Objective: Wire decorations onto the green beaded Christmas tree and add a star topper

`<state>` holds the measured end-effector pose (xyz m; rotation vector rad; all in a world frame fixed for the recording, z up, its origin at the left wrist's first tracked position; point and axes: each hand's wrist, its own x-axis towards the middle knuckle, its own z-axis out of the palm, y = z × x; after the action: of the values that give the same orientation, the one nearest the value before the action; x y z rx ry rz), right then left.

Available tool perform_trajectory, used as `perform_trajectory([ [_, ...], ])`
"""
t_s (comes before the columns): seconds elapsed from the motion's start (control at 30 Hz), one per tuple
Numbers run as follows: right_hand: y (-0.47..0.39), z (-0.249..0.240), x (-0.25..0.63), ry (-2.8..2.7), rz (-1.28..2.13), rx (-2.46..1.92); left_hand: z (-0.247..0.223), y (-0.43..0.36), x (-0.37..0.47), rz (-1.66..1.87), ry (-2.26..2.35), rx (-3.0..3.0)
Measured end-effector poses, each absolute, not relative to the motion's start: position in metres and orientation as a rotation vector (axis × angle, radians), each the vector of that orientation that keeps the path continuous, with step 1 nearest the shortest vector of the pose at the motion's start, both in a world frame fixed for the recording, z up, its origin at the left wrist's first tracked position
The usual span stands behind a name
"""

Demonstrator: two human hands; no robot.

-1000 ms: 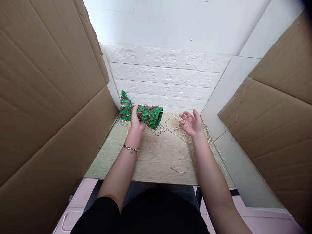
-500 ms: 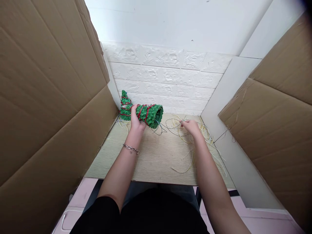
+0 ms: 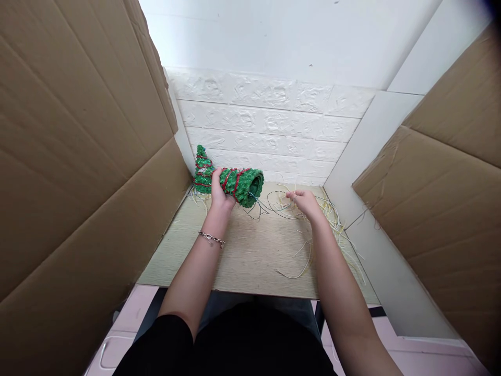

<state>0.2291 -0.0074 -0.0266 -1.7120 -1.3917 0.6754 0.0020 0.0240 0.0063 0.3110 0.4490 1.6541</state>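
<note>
My left hand (image 3: 222, 194) is wrapped round a green Christmas tree ornament (image 3: 243, 187) with red garland, tipped on its side so its hollow base faces right. Its narrow end is hidden by the hand. Thin dark and bluish wires (image 3: 263, 203) trail out of that base toward the right. My right hand (image 3: 307, 202) is in a pinch at the far end of these wires, above a tangle of pale strands; the exact contact is too small to see clearly. A second green tree ornament (image 3: 202, 175) stands upright behind my left hand.
Pale white and yellow strands (image 3: 334, 219) lie loose on the right of the wooden table (image 3: 250, 256). Cardboard panels flank me on the left (image 3: 90, 172) and right (image 3: 438, 183). A white brick-patterned wall (image 3: 270, 122) closes off the back.
My right hand has shifted slightly left, its fingertips now nearer the wire loop. My left hand and the ornament in it have barely moved.
</note>
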Motion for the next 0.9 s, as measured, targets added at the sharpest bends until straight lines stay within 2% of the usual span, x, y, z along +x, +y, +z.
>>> perform_trajectory([
  [0.27, -0.009, -0.012, 0.230, -0.713, 1.104, -0.787, 0.002, 0.026, 0.002, 1.578, 0.424, 0.412],
  [0.43, -0.015, -0.003, 0.236, -0.472, 1.223, -0.519, 0.002, 0.025, 0.002, 1.532, 0.461, 0.456],
  [0.6, -0.018, -0.003, 0.236, -0.497, 1.301, -0.504, 0.003, 0.023, 0.003, 1.445, 0.462, 0.516],
  [0.8, -0.019, -0.006, 0.230, -0.954, 1.212, -0.817, 0.002, 0.024, 0.002, 1.346, 0.421, 0.531],
  [0.9, -0.022, -0.006, 0.229, -1.085, 1.313, -0.878, 0.002, 0.024, 0.002, 1.338, 0.418, 0.507],
])
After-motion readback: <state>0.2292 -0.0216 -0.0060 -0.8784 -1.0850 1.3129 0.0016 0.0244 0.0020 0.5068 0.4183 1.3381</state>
